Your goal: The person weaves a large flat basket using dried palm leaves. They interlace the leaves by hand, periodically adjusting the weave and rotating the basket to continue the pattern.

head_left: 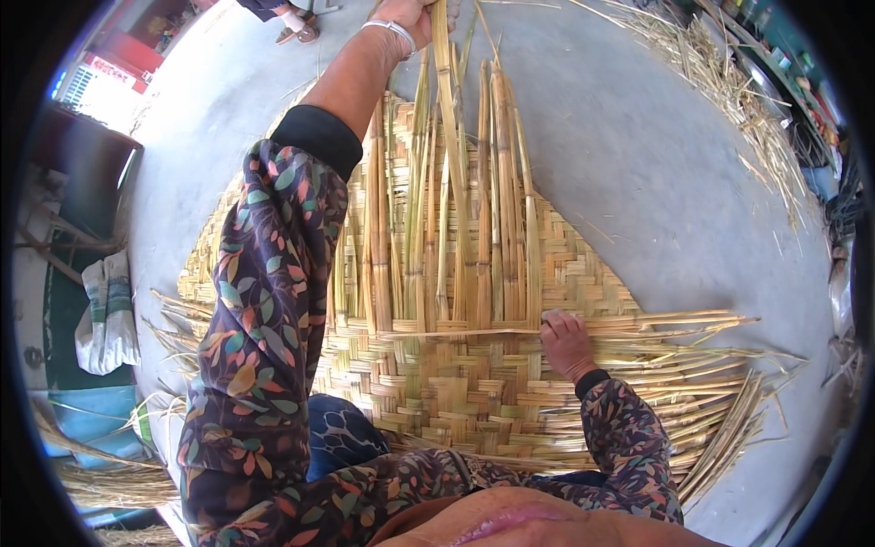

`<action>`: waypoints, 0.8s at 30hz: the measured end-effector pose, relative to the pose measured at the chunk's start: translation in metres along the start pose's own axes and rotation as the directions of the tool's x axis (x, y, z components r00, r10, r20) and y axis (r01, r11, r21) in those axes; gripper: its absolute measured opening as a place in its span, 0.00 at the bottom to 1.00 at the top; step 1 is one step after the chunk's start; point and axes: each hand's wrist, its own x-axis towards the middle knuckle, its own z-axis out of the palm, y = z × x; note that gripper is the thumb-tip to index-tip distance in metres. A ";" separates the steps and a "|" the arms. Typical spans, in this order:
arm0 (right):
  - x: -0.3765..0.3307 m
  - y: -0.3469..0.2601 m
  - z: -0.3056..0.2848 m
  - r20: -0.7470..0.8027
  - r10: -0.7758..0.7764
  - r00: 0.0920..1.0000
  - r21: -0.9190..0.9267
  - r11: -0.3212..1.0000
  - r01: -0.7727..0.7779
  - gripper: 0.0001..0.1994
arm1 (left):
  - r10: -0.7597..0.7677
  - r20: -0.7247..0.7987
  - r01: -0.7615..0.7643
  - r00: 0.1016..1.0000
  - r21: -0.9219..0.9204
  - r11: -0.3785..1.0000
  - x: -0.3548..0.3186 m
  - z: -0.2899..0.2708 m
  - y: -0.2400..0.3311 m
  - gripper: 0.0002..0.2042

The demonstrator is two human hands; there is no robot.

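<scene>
Weaving a reed mat (pixel 474 383) on the concrete floor (pixel 638 164) — the near half looks plaited, the far upright strips (pixel 456 228) loose. Left hand (pixel 410 14) grips one raised strip at the far edge; right hand (pixel 565 342) presses flat, fingers together, on a crosswise strip (pixel 638 324).

Both arms wear dark sleeves printed with leaves in orange, green, teal and pink. At 11 o'clock the left sleeve ends in a plain black inner cuff; the right sleeve at 4 o'clock shows 1 too. A pale bangle (pixel 390 30) circles the left wrist at 12 o'clock.
</scene>
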 end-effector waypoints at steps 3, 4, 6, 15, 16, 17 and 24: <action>-0.001 -0.001 0.001 -0.040 -0.017 0.999 -0.033 0.999 0.016 0.10 | -0.025 0.098 0.012 0.995 0.129 0.992 -0.029 0.005 0.027 0.05; 0.000 -0.001 0.001 -0.044 -0.029 0.999 -0.035 0.999 0.028 0.10 | -0.035 0.172 0.013 0.984 0.129 0.992 -0.042 0.007 0.039 0.05; 0.003 -0.005 -0.005 -0.040 -0.047 0.998 -0.031 0.998 0.046 0.11 | -0.070 0.312 0.031 0.948 0.130 0.991 -0.079 0.019 0.061 0.07; 0.028 -0.078 -0.132 -0.115 0.213 0.970 0.358 0.920 -0.160 0.25 | 0.021 0.543 -0.505 0.840 0.766 0.398 -0.354 0.125 -0.012 0.17; 0.040 -0.091 -0.162 -0.147 0.237 0.960 0.545 0.830 -0.121 0.26 | -0.034 0.512 -0.472 0.858 0.813 0.342 -0.372 0.126 -0.027 0.15; 0.053 -0.098 -0.196 -0.162 0.266 0.950 0.697 0.712 -0.080 0.27 | -0.080 0.479 -0.438 0.874 0.849 0.296 -0.385 0.126 -0.040 0.14; 0.054 -0.095 -0.276 -0.034 0.574 0.818 0.927 -0.287 0.240 0.17 | 0.056 0.570 -0.543 0.820 0.741 0.395 -0.412 0.155 -0.060 0.10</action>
